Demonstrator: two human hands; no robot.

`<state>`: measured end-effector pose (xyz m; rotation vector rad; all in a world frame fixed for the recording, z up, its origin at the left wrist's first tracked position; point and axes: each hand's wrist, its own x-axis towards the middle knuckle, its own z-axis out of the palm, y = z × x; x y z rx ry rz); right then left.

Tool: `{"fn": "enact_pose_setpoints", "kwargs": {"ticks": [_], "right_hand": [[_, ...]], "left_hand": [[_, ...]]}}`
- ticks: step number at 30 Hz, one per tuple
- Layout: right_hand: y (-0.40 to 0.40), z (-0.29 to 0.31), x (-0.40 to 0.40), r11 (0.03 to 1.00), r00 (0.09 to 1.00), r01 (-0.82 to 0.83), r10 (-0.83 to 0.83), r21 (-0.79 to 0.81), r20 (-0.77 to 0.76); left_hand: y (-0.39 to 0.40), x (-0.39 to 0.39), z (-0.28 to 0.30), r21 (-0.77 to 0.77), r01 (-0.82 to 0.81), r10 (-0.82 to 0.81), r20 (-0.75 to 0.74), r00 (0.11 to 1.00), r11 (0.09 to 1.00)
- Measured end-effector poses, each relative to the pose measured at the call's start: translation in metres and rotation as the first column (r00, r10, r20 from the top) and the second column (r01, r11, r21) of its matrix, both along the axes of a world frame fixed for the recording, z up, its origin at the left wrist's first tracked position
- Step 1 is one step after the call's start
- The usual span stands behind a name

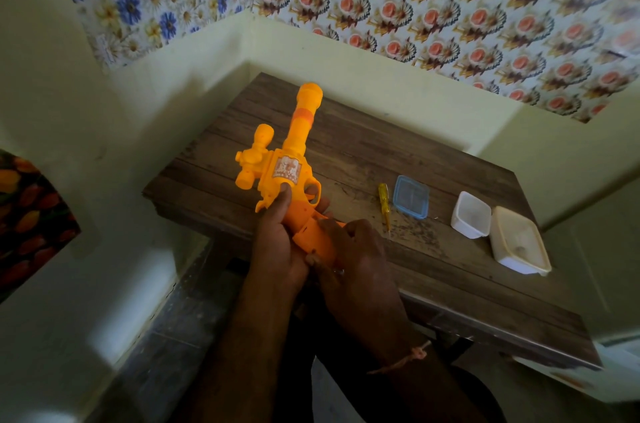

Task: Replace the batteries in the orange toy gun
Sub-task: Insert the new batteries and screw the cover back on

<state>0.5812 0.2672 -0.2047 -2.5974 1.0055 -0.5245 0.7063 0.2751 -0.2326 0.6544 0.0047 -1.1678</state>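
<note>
1. A brown wooden table sits in a corner. On it, to the right, lie a yellow screwdriver, a blue-rimmed lid, a white tub and a cream box.
2. The orange toy gun is smooth plastic, with its long round barrel pointing far away.
3. It is held over the table's near left edge.
4. The left hand wraps around the gun's body.
5. The right hand curls around the handle.

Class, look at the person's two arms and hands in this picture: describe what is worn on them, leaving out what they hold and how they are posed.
Both forearms are bare, with no sleeves showing. The right hand has a thin orange thread tied around its wrist, knotted with loose ends, and what looks like a small ring on one finger. The left hand shows nothing worn.
</note>
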Motion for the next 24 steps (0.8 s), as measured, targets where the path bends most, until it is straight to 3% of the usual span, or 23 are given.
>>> {"fn": "enact_pose_setpoints", "kwargs": {"ticks": [8,13,24], "right_hand": [[-0.0008,-0.0023,-0.0024,1.000,1.000,0.005,-0.005,-0.006,-0.027],[-0.0040,-0.0009,-0.0019,1.000,0.999,-0.008,0.008,-0.009,0.042],[-0.0059,0.0068,-0.0016,0.995,0.999,-0.014,0.010,0.094,0.048]], "left_hand": [[-0.0007,-0.0041,0.0022,0.036,-0.019,0.019,0.003,1.000,0.999],[-0.0008,-0.0026,0.0039,0.003,-0.040,0.040,-0.007,0.999,0.999],[-0.0007,-0.0035,0.0006,-0.021,0.033,-0.034,-0.039,0.999,0.999]]}}
